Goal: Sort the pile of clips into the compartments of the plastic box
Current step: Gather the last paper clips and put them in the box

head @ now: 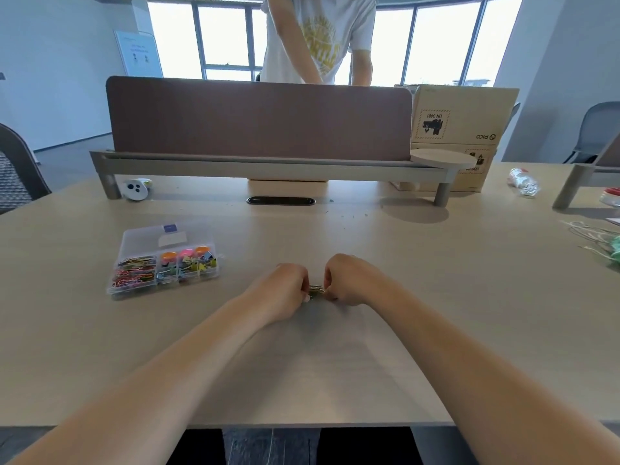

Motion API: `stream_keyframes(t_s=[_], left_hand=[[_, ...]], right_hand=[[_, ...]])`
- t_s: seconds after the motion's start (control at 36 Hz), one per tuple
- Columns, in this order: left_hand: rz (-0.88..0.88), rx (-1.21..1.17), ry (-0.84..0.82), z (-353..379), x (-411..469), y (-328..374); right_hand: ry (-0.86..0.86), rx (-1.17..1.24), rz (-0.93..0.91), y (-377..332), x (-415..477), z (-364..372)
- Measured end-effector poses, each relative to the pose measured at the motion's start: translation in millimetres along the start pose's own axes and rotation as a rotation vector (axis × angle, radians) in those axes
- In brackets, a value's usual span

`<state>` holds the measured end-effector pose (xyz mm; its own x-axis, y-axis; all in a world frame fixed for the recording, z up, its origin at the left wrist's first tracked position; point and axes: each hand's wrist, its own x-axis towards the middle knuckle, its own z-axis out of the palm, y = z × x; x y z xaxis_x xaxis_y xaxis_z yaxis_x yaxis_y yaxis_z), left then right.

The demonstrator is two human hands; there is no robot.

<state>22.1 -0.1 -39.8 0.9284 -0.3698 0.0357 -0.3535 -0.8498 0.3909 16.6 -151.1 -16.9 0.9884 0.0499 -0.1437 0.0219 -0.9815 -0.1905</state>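
A clear plastic box (115,290) with its lid folded back lies on the table at the left. Its compartments hold coloured paper clips, binder clips and round orange and pink pieces. At the table's middle my left hand (285,290) and my right hand (349,280) meet, fingers curled. Between their fingertips they pinch a small cluster of metal clips (316,290), which is mostly hidden by the fingers. The box stands well to the left of both hands.
A brown desk divider (258,119) on a grey rail crosses the back of the table, with a cardboard box (463,129) at its right end. A person in a white shirt (318,38) stands behind it. A plastic bottle (523,181) and strings (593,236) lie at right.
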Motion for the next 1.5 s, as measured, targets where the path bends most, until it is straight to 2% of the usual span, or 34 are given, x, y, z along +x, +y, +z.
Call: stream_keyframes(t_s=[0.42,0.86,1.11,1.36,1.5], left_hand=[[-0.025,0.046,-0.039,0.3,2.5,1.0],[0.109,-0.008,0.112,-3.4,5.6,-3.8],[0.128,-0.013,0.096,-0.3,14.8,-8.8],[0.106,0.027,0.043,1.8,29.4,-9.4],[0.084,0.018,-0.011,-0.8,34.6,-4.9]], right_hand=[[-0.011,0.018,-0.066,2.9,-7.5,-1.2],[0.106,0.031,-0.186,-3.0,-8.3,0.2],[0.090,0.030,-0.191,-2.2,-2.7,-1.0],[0.170,0.042,-0.142,3.0,5.5,-3.6],[0.130,0.025,-0.092,2.4,5.9,-4.1]])
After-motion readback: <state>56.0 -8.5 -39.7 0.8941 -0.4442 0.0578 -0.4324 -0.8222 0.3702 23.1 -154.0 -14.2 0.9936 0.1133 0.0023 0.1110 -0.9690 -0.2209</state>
